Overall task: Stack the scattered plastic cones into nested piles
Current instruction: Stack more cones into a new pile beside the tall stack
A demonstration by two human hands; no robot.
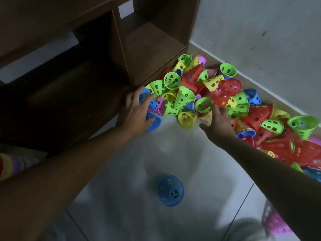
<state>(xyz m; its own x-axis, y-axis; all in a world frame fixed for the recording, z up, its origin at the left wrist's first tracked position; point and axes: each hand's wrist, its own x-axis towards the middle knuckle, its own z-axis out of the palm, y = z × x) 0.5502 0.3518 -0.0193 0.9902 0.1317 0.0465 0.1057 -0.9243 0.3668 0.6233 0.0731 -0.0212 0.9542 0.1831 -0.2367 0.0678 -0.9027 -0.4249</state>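
both hands reach into the cone heap: left hand grips a blue cone, right hand spread wide over cones.

No readable text, label, number or sign appears anywhere.

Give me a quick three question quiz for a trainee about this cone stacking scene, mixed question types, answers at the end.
1. True or false: the left hand rests on a blue cone at the near edge of the cone heap.
2. Which colour is the lone cone standing apart on the floor? A red, B blue, C yellow.
3. Fill in: the heap lies between the wooden shelf unit and the ____.

Key: 1 true; 2 B; 3 wall.
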